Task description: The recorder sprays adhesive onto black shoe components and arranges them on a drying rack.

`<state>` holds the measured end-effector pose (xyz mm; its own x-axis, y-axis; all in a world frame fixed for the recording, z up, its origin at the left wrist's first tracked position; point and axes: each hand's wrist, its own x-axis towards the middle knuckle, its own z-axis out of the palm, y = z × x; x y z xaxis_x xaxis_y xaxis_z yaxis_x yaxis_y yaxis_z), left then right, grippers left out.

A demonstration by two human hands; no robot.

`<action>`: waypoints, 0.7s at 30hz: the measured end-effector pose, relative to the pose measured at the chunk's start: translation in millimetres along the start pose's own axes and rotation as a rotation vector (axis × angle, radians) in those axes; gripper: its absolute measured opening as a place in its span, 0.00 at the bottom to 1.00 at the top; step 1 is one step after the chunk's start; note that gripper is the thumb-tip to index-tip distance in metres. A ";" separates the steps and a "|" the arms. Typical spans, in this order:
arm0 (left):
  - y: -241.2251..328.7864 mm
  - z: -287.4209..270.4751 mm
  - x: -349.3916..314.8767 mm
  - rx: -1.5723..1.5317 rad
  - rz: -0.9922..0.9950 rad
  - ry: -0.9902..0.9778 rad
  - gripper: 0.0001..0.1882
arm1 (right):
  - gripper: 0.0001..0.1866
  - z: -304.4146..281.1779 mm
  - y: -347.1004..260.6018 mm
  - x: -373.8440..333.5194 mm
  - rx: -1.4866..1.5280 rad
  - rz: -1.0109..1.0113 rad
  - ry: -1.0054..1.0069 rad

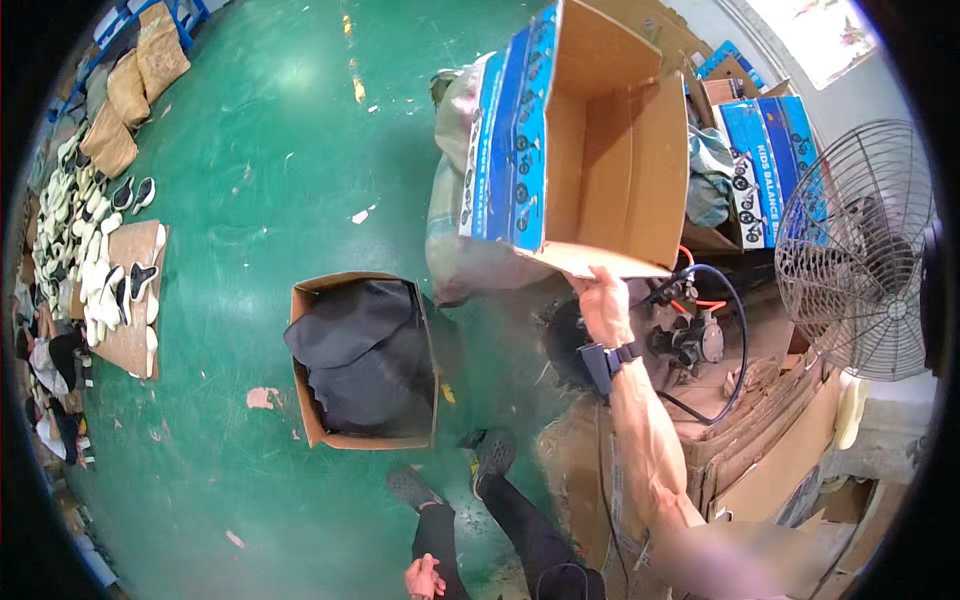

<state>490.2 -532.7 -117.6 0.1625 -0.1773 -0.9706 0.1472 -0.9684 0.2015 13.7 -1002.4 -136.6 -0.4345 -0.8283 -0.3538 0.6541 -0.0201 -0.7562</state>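
Note:
My right hand grips the lower edge of a blue-and-brown cardboard box, with fingers curled over the rim. The box is tilted, and its open side shows bare brown cardboard inside. A dark watch-like device is strapped to my right wrist. My left hand hangs low by my leg with its fingers curled in; whether anything is in it is hidden. In front of my feet stands an open cardboard box on the floor, filled with dark grey sheet-like pieces.
Bulging sacks stand beside the raised box. A wire-caged fan, a second blue box, a machine with hoses and stacked flat cardboard are at right. Shoes and soles and brown sacks lie at left.

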 end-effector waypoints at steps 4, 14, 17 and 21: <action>-3.1 3.3 4.7 0.017 0.005 0.015 0.24 | 0.09 34.1 -41.6 25.8 -0.052 -0.052 0.027; -9.0 2.7 29.5 0.002 0.018 -0.047 0.19 | 0.07 53.3 -56.2 108.4 -0.010 -0.011 0.060; 29.5 22.7 21.0 0.243 0.170 -0.070 0.17 | 0.07 42.8 -49.1 103.6 0.043 0.031 0.221; 96.6 77.7 -37.3 0.471 0.298 -0.521 0.18 | 0.30 31.9 -55.0 81.2 0.003 0.162 0.209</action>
<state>422.5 -633.2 -72.1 -0.3682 -0.3898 -0.8441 -0.2820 -0.8183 0.5009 -37.8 -1086.4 -106.2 -0.4418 -0.6873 -0.5766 0.7272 0.1020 -0.6788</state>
